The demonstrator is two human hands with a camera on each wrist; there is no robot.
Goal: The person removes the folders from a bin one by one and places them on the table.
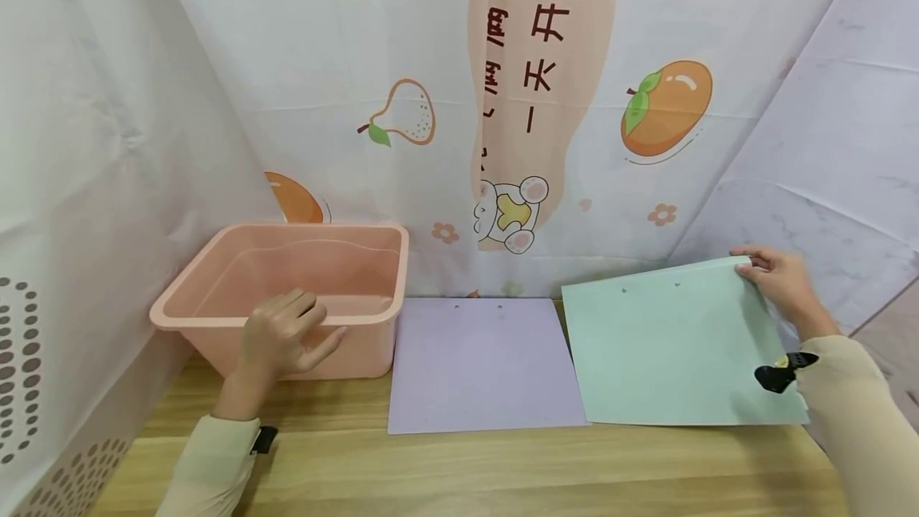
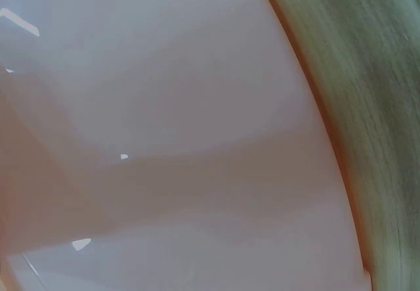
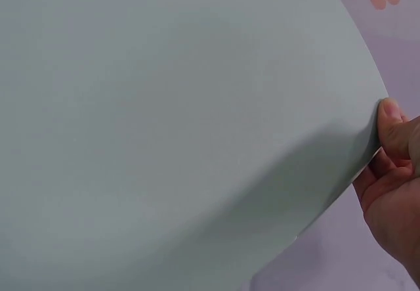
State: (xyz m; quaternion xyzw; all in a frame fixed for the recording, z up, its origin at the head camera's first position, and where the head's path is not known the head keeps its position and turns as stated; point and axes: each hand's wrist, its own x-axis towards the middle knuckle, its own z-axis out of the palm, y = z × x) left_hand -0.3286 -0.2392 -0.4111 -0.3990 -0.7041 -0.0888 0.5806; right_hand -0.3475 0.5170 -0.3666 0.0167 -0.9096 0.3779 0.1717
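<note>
My right hand (image 1: 782, 286) pinches the far right corner of a mint-green file folder (image 1: 668, 349), thumb on its face and fingers behind. That corner is raised and the sheet bends there; in the right wrist view the thumb (image 3: 394, 130) presses on the folder's edge. Flat on the table, just left of it, lies a lilac file folder (image 1: 481, 373). Two small dots show near the top edge of each. My left hand (image 1: 280, 337) is at the front rim of a pink plastic basin (image 1: 359, 349), fingers loosely bent and thumb apart.
The wood-grain table (image 1: 431, 473) runs along the front. Behind it hangs a printed fabric curtain (image 1: 323, 62) with fruit drawings, close behind the basin and folders. White cloth (image 1: 72, 142) closes off the left side.
</note>
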